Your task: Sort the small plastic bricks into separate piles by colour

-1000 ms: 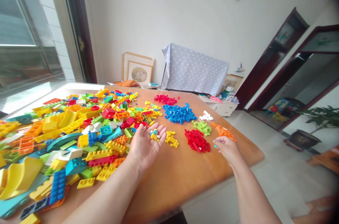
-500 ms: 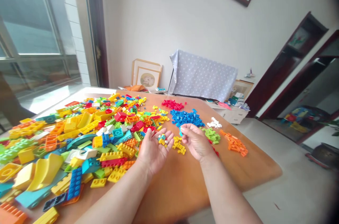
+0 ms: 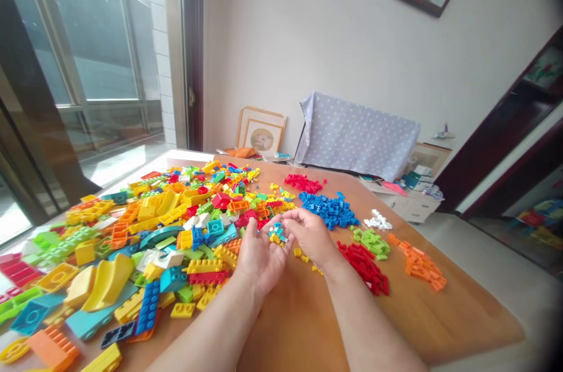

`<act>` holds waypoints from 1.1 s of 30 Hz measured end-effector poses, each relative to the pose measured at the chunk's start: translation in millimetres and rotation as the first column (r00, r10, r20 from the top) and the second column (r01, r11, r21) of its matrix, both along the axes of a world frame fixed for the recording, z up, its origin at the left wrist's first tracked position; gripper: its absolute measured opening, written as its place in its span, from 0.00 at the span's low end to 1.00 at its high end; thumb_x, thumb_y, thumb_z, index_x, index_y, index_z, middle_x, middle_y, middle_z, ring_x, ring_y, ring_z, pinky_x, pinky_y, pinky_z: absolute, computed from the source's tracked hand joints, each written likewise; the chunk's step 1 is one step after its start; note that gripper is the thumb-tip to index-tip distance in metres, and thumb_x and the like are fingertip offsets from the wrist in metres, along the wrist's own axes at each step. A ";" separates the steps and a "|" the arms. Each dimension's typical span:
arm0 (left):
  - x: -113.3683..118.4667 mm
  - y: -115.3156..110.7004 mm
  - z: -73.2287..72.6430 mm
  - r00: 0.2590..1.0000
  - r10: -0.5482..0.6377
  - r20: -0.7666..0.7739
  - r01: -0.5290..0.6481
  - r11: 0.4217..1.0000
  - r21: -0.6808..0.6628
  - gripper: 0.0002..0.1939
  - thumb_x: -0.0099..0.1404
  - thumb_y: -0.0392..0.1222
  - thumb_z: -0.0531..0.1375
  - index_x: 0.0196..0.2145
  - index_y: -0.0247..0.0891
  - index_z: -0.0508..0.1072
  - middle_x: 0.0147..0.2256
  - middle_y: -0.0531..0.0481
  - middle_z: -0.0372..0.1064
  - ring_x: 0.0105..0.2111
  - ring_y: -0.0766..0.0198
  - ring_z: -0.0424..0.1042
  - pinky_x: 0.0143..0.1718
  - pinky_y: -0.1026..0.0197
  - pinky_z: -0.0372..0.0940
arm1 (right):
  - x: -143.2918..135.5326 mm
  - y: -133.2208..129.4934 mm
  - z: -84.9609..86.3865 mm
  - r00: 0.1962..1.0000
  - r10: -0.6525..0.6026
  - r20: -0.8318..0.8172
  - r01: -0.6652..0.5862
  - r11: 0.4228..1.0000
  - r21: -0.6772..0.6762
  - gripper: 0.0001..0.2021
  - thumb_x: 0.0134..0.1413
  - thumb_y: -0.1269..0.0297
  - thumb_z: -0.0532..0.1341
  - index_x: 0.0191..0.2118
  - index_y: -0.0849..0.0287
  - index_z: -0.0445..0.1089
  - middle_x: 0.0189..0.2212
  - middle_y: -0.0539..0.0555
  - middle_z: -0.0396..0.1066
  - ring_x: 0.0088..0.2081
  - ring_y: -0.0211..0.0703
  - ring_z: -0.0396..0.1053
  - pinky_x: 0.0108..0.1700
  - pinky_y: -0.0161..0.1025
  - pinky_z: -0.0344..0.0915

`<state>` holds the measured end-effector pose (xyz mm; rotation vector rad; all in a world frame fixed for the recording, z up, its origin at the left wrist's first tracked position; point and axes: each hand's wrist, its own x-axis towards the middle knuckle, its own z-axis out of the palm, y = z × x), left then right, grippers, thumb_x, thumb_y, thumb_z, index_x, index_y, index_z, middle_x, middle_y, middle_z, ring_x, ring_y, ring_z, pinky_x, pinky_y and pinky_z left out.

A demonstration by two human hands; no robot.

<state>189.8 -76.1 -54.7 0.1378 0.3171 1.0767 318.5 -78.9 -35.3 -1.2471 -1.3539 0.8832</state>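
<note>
My left hand [image 3: 263, 257] is palm up with its fingers spread, and several small yellow, white and light-blue pieces [image 3: 277, 234] rest on its palm and fingers. Over those fingers, my right hand [image 3: 310, 237] has its thumb and forefinger pinched together beside the pieces; what sits between the fingertips is too small to make out. A few small yellow pieces [image 3: 304, 257] lie on the table under my right hand. Just behind it is a heap of blue pieces [image 3: 329, 209].
A large mixed pile of bricks [image 3: 167, 231] covers the left of the wooden table [image 3: 290, 325]. Separate heaps are red [image 3: 364, 266], pinkish red [image 3: 303, 183], white [image 3: 377, 220], green [image 3: 372, 242] and orange [image 3: 420, 263]. A dotted cloth [image 3: 358, 134] hangs behind.
My right hand has come in to my left hand, over the pieces in the palm. The view has turned left, so the red heap now shows beside my right wrist.
</note>
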 end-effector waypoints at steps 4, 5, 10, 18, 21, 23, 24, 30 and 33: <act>2.3 -3.0 -0.4 0.999 -0.033 -0.012 0.034 0.998 0.049 0.31 0.74 0.59 0.46 0.54 0.29 0.72 0.49 0.31 0.74 0.49 0.47 0.76 0.51 0.47 0.71 | -4.2 0.8 -9.4 0.967 -0.021 0.252 -0.001 0.996 0.086 0.07 0.50 0.63 0.65 0.36 0.56 0.77 0.31 0.52 0.77 0.32 0.41 0.71 0.33 0.36 0.68; 2.7 -3.5 -0.6 0.999 -0.036 -0.016 0.037 0.998 0.051 0.32 0.74 0.59 0.46 0.54 0.29 0.73 0.49 0.31 0.75 0.50 0.47 0.76 0.52 0.48 0.71 | -5.0 1.5 -11.4 0.953 -0.044 0.299 0.013 0.994 0.105 0.06 0.50 0.63 0.65 0.35 0.56 0.77 0.31 0.52 0.76 0.32 0.41 0.71 0.33 0.36 0.68; 3.3 -4.0 -1.3 1.000 -0.022 -0.014 0.022 1.000 0.019 0.29 0.74 0.58 0.47 0.53 0.30 0.73 0.48 0.34 0.75 0.49 0.49 0.76 0.51 0.49 0.71 | -6.7 5.3 -14.7 0.941 -0.108 0.321 0.064 0.987 0.145 0.06 0.54 0.62 0.63 0.31 0.57 0.75 0.30 0.53 0.76 0.32 0.41 0.71 0.32 0.35 0.67; 8.1 -6.6 -3.6 1.000 -0.014 0.009 0.015 0.999 -0.040 0.30 0.73 0.61 0.47 0.48 0.31 0.73 0.43 0.34 0.74 0.44 0.52 0.76 0.47 0.50 0.72 | -6.4 7.2 -5.2 0.993 -0.118 -0.006 0.118 0.993 0.017 0.17 0.56 0.48 0.65 0.39 0.58 0.74 0.27 0.53 0.76 0.23 0.40 0.69 0.23 0.35 0.65; 9.5 -7.9 -4.7 1.000 -0.009 -0.011 0.009 0.999 -0.045 0.28 0.73 0.61 0.48 0.44 0.34 0.74 0.41 0.37 0.74 0.41 0.55 0.76 0.46 0.52 0.72 | -7.8 5.7 -0.9 0.998 -0.058 -0.012 0.058 0.997 0.048 0.21 0.55 0.49 0.66 0.50 0.55 0.74 0.42 0.57 0.78 0.30 0.41 0.74 0.27 0.35 0.68; 9.5 -8.2 -4.0 1.000 -0.015 -0.015 0.014 0.999 -0.045 0.27 0.73 0.61 0.47 0.43 0.34 0.74 0.42 0.38 0.74 0.41 0.55 0.76 0.46 0.53 0.72 | -6.7 4.0 1.4 1.000 -0.020 -0.023 0.022 0.997 0.069 0.22 0.57 0.50 0.65 0.54 0.54 0.73 0.46 0.57 0.77 0.33 0.42 0.75 0.28 0.35 0.69; 9.2 -8.1 -3.3 1.000 -0.021 -0.013 0.020 0.999 -0.048 0.28 0.73 0.61 0.47 0.44 0.34 0.74 0.43 0.37 0.74 0.42 0.54 0.76 0.46 0.53 0.72 | -4.9 3.1 2.1 0.999 -0.018 -0.026 0.020 0.997 0.075 0.21 0.58 0.50 0.64 0.53 0.54 0.73 0.44 0.57 0.78 0.32 0.42 0.75 0.29 0.36 0.69; 7.4 -7.7 0.6 0.999 -0.042 -0.023 0.040 0.997 -0.065 0.28 0.74 0.57 0.48 0.54 0.30 0.71 0.48 0.32 0.74 0.46 0.51 0.77 0.46 0.50 0.73 | 18.6 -3.1 -3.6 0.999 -0.010 0.033 0.008 0.999 0.046 0.10 0.57 0.60 0.62 0.43 0.57 0.74 0.31 0.52 0.76 0.30 0.42 0.73 0.33 0.39 0.71; 7.5 -8.2 0.8 0.999 -0.040 -0.029 0.039 0.998 -0.054 0.28 0.74 0.57 0.48 0.55 0.31 0.71 0.48 0.33 0.74 0.47 0.51 0.77 0.47 0.50 0.73 | 25.9 -9.6 -5.9 0.983 0.044 0.178 -0.061 0.994 0.093 0.10 0.55 0.66 0.61 0.42 0.55 0.76 0.37 0.53 0.75 0.36 0.42 0.73 0.38 0.39 0.70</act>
